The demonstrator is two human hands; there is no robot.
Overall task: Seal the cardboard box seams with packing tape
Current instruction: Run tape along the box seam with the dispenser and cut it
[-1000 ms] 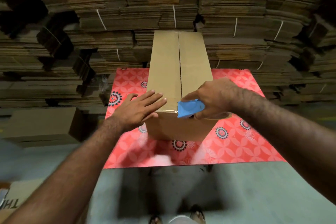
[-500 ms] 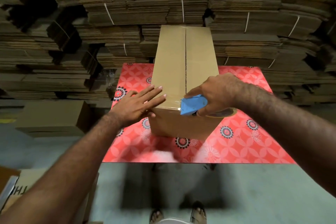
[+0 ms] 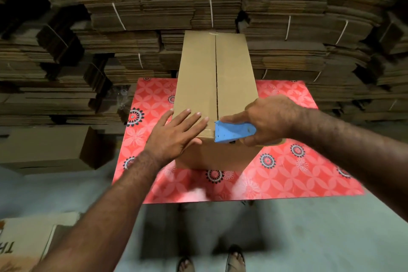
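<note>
Your flat open left hand (image 3: 176, 137) presses one box (image 3: 215, 86)'s near-left top, right hand (image 3: 265, 121) gripping one blue tape dispenser (image 3: 231, 132) at its near seam end.

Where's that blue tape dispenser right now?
The blue tape dispenser is in the right hand, at the near end of the cardboard box, its nose at the centre seam, just right of the flat left hand.

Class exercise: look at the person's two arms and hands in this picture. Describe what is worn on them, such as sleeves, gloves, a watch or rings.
Both arms are bare as far up as the picture shows: no sleeve is in view. The left hand and the right hand wear no gloves. No watch, bracelet or ring shows on either wrist or on the fingers in view. Both forearms are hairy.
</note>
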